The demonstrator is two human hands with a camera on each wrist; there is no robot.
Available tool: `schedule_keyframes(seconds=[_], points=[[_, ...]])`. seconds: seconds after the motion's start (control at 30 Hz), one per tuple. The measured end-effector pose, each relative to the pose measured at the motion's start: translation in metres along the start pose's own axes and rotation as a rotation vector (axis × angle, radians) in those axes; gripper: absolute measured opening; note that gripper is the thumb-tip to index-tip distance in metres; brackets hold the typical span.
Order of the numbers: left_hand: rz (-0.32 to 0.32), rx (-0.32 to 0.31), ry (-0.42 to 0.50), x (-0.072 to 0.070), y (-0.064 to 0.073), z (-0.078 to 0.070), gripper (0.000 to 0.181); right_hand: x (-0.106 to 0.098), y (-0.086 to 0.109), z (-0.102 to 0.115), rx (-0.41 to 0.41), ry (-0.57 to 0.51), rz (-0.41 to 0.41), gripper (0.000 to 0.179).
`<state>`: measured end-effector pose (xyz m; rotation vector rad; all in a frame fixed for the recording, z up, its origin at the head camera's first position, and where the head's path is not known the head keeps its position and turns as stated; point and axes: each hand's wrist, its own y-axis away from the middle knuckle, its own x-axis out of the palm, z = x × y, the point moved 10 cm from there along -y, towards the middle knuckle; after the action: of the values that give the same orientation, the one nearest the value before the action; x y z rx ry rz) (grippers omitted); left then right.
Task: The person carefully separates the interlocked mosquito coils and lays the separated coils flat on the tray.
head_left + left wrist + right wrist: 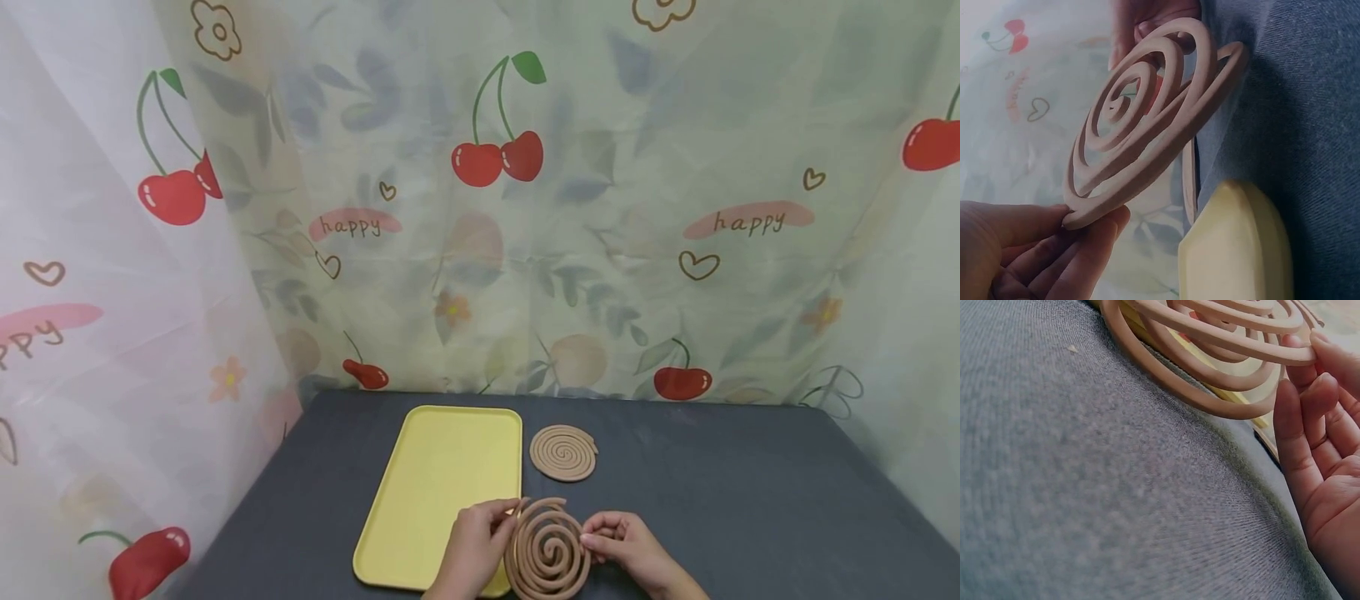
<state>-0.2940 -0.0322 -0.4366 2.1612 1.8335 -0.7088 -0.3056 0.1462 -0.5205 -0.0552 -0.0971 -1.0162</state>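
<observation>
A brown mosquito coil [551, 550] is held up between both hands, its rings spread apart into loops at differing heights. The left hand [476, 533] pinches the coil's outer end between thumb and fingers, plain in the left wrist view, where the loops [1135, 180] stand steeply tilted. On the opposite side, the right hand [630, 546] pinches an outer ring with thumb and forefinger. Lower loops hang beneath that ring in the right wrist view. Farther back, a second coil [564, 452] lies flat on the dark cloth with its rings close together.
A yellow rectangular tray [450, 467] lies on the dark tabletop [750, 483] at the left, partly under the left hand and the held coil. Printed curtains [570, 300] with cherries and leaves stand behind the table and at its sides.
</observation>
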Motion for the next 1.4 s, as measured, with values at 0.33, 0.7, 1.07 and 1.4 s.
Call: schedule_keyframes(seconds=[0.33, 0.7, 1.07, 1.4], points=[[0.102, -0.030, 0.130, 0.004, -0.001, 0.002, 0.023, 0.005, 0.001, 0.004, -0.019, -0.061, 0.033, 0.018], [0.165, -0.067, 0.216, 0.010, -0.001, 0.007, 0.021, 0.008, 0.003, 0.004, -0.073, -0.117, 0.104, 0.027], [0.172, -0.072, 0.202, 0.011, -0.001, 0.009, 0.021, 0.012, 0.004, 0.008, -0.108, -0.119, 0.140, 0.028], [0.182, -0.071, 0.177, 0.011, -0.001, 0.009, 0.020, 0.012, 0.004, 0.008, -0.135, -0.122, 0.153, 0.030]])
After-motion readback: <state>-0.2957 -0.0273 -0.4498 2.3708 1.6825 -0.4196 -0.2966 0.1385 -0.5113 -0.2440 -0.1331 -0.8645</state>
